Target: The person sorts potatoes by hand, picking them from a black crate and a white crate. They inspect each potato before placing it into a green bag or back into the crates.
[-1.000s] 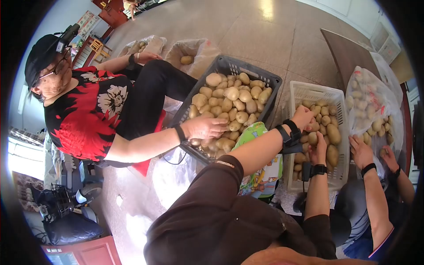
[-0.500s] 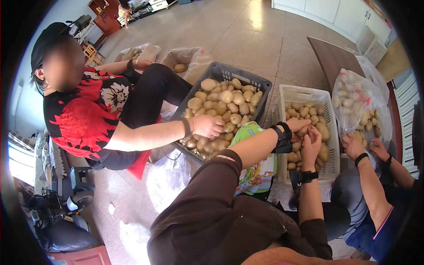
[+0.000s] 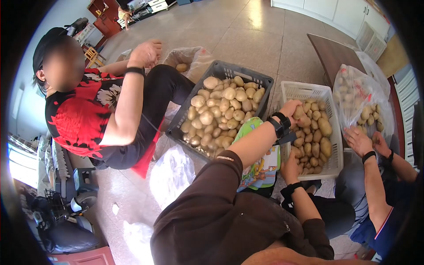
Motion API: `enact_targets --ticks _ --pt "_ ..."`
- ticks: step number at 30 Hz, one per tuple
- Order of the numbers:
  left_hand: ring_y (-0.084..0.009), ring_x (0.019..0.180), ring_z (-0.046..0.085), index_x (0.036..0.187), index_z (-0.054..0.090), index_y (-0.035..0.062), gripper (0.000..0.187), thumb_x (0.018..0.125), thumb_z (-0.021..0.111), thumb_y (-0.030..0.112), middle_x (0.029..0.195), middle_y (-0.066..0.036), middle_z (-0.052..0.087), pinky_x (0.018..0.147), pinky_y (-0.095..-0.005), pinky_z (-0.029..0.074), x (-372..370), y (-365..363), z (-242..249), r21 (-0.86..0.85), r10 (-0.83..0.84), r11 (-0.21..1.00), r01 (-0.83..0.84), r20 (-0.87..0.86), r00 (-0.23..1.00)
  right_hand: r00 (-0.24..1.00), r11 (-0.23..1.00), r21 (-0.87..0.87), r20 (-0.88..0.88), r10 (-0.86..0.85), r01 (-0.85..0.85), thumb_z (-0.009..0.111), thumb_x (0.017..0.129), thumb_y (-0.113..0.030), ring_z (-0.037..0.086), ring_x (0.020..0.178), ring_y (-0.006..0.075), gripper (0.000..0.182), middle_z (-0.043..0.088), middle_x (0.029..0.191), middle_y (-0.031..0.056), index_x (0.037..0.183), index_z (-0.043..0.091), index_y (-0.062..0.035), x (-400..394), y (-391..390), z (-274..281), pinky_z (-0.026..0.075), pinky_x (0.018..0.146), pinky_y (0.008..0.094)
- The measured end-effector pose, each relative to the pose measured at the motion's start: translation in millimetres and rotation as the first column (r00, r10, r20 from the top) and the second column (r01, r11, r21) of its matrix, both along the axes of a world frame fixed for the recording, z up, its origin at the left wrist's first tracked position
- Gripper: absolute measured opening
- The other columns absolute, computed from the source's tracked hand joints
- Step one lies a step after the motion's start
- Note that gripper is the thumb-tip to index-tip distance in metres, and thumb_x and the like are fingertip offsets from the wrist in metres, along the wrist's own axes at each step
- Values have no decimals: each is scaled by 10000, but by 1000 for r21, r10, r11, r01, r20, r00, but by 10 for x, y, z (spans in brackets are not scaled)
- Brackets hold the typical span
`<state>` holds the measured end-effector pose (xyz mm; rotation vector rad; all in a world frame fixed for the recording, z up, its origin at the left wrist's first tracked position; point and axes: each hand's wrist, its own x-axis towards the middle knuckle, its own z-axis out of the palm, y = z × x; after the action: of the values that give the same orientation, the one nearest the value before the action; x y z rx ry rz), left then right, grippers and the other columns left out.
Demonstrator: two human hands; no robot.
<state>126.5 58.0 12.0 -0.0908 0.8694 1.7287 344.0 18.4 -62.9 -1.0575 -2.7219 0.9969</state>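
Since the earlier frame the right hand (image 3: 290,167) has dropped from the pale brown potatoes (image 3: 311,132) to the near rim of the white slatted plastic crate (image 3: 304,90); its grip cannot be told. The left hand (image 3: 292,107) rests on the pile inside the crate, fingers curled on a potato. The co-worker's hand (image 3: 145,53) has lifted off the dark grey plastic crate (image 3: 229,70), so sorting appears mid-cycle.

White crate (image 3: 295,91) packed with potatoes (image 3: 314,132); open room only above the heap. Dark crate (image 3: 224,70) crowds its left wall, a clear bag (image 3: 360,95) and a co-worker's hands (image 3: 358,141) its right. Bare floor (image 3: 256,35) lies beyond.
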Motion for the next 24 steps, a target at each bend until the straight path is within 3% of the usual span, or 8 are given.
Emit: enact_targets --ticks 6,8,9,10,11,13,17,24 --pt "-259 783 531 960 470 28 208 790 516 137 882 -120 520 610 -406 448 -155 -253 257 200 101 974 -107 39 994 995 998 46 86 -45 41 467 759 -61 530 862 429 336 539 952 260 1078 372 -17 -17 0 -13 431 731 482" --pt "-272 852 536 960 472 18 206 796 515 134 915 -118 528 715 -455 460 -314 -375 138 322 217 939 -124 -272 938 998 998 62 52 -35 32 501 735 -57 536 836 428 342 545 915 265 1050 375 -12 -26 3 33 432 707 493" --pt "-288 920 528 963 474 9 202 811 498 139 950 -128 534 805 -490 436 -342 -523 357 303 227 928 -216 -4 974 998 997 61 45 -44 41 518 724 -56 539 823 428 346 548 897 267 1036 377 -9 9 -6 33 432 694 499" --pt "-305 952 516 972 476 6 210 823 482 155 978 -143 537 822 -498 420 -456 -643 290 317 248 933 -171 -221 943 999 995 94 20 -38 36 514 722 -56 540 808 433 355 548 896 266 1045 372 -15 41 1 -21 434 690 503" --pt "-318 999 494 1022 468 3 229 829 463 126 1023 -160 531 867 -506 394 -573 -809 310 319 218 927 -195 -37 975 999 991 126 -3 -34 34 511 721 -57 540 793 438 363 547 895 266 1053 368 -21 59 22 -82 435 686 506" --pt "-334 1074 441 1091 447 25 254 857 423 121 1126 -159 477 878 -563 360 -703 -1168 386 224 237 952 -209 -107 966 999 995 95 9 -41 40 501 733 -70 534 797 443 399 546 899 262 1099 348 -28 86 39 -85 434 686 509" --pt "-331 1191 331 1218 346 -12 359 884 380 116 1281 -173 358 956 -572 269 -709 -1919 428 -54 387 916 -397 -137 912 999 996 71 -29 -46 48 481 758 -89 529 823 438 372 546 917 262 1096 339 -28 131 27 -88 428 695 513" --pt "-299 1039 490 1182 411 -30 328 874 415 83 1138 -155 490 845 -495 427 -662 -2826 -189 -274 154 923 -269 -378 913 999 995 97 -40 -23 27 424 776 -74 548 802 425 237 546 885 263 995 361 -9 165 7 -12 442 691 486"
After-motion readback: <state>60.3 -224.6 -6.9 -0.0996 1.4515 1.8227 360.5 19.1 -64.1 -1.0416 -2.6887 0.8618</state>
